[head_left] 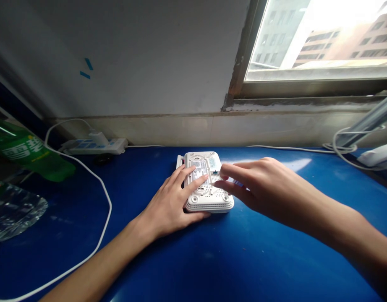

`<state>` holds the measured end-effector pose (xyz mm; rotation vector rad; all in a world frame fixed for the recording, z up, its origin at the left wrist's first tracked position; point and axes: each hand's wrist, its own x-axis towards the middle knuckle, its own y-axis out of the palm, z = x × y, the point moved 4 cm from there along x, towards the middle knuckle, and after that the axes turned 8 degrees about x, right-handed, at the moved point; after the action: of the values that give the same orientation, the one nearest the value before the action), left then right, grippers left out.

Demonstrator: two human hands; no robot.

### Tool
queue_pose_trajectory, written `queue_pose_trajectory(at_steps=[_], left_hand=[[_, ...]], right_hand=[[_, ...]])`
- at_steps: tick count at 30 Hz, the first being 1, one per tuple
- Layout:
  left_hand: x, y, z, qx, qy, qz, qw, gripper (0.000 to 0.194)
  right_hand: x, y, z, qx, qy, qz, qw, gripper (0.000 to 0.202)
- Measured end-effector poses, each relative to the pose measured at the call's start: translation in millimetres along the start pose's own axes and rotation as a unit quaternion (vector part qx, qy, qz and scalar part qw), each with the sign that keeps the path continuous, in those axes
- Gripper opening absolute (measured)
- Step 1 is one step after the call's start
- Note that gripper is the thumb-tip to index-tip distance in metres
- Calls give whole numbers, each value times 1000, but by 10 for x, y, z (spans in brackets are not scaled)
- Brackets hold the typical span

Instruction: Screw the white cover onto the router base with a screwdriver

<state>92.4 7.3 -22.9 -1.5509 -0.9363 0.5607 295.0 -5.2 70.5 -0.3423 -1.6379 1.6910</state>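
A white device (212, 203) with vent holes, round feet and a printed label lies on the blue table (193, 260), its labelled side up. My left hand (170, 203) rests on its left part, fingers spread over the label and thumb along the near edge. At the device's right side, my right hand (254, 180) has its thumb and fingers bent toward each other around something white and small, partly hidden by the fingers. Whether this piece is joined to the device cannot be made out.
A white power strip (114, 146) with a plugged-in adapter stands by the wall. A white cable (109, 201) loops across the left side. Green (51, 161) and clear (17, 214) bottles lie far left. A metal pole (370, 119) with coiled cable stands right, below a window.
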Motion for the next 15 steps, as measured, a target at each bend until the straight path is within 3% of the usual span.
queue_pose_trajectory(at_steps=[3,10,15], left_hand=[[1,-4,-2,2,1,2,1000,88],[9,-20,-2,6,-5,8,1000,87],[7,-13,-2,10,0,7,1000,86]], right_hand=[[-20,27,-42,27,-6,4,1000,5],[-63,-16,-76,127,-31,7,991,28],[-108,-48,19,123,-37,-2,992,32]])
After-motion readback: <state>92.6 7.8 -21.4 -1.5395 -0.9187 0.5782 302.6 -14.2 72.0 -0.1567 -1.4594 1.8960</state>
